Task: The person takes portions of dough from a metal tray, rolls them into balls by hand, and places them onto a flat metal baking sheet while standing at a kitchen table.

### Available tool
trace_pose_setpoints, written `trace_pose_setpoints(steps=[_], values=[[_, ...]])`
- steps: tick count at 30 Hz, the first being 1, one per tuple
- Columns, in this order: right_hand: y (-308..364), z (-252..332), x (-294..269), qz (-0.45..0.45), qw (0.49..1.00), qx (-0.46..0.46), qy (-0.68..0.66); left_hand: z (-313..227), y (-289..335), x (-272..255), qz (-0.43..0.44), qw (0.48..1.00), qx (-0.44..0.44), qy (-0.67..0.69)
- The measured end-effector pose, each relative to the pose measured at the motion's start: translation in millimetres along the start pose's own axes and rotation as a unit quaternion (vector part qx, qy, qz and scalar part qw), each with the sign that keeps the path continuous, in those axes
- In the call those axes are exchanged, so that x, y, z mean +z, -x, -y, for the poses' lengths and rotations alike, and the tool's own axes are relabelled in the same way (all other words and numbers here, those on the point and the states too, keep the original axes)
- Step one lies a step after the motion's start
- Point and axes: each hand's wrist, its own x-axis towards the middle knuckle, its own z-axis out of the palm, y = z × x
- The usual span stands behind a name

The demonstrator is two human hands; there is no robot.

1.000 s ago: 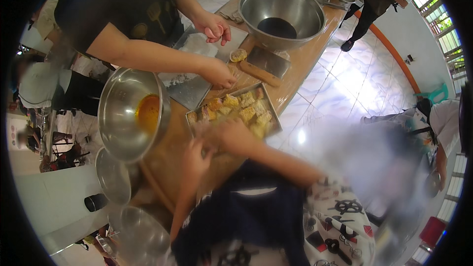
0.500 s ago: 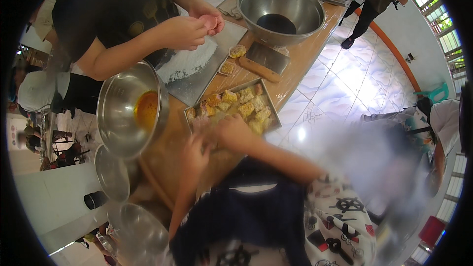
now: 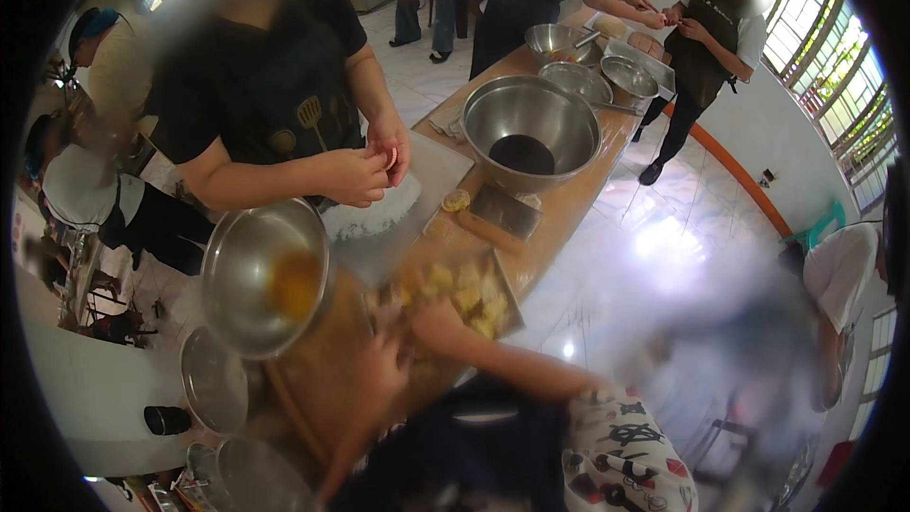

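A metal tray of yellow, crumb-coated bread pieces lies on the table in front of me. My right hand reaches over its near side, knuckles up, with the fingertips hidden. Just left of it, by the tray's near left corner, my left hand is raised with its fingers drawn together. Haze blurs whatever lies between those fingers. Beyond the tray are a dough scraper with a wooden handle and a small yellow-topped piece.
A steel bowl with orange liquid stands left, a larger steel bowl at the far side. Across the table a co-worker's hands hold a pink piece above white flour. More bowls stand at the lower left.
My view has tilted upward, so the table and tray sit lower in the picture and more people show at the back. Both my hands stay at the tray. The co-worker still handles the pink piece.
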Motion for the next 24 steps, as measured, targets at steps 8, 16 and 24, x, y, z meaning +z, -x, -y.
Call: trace_pose_setpoints(steps=[8,16,24], values=[[-13,0,8,0.059,0.998,-0.020,-0.031,11,14,6,-0.002,1.000,-0.015,-0.020],[-5,-3,7,0.003,0.995,-0.062,0.077,2,17,0,-0.043,0.998,0.038,0.034],[-11,-4,7,0.060,0.994,-0.020,0.092,20,20,27,-0.072,0.991,0.078,0.086]])
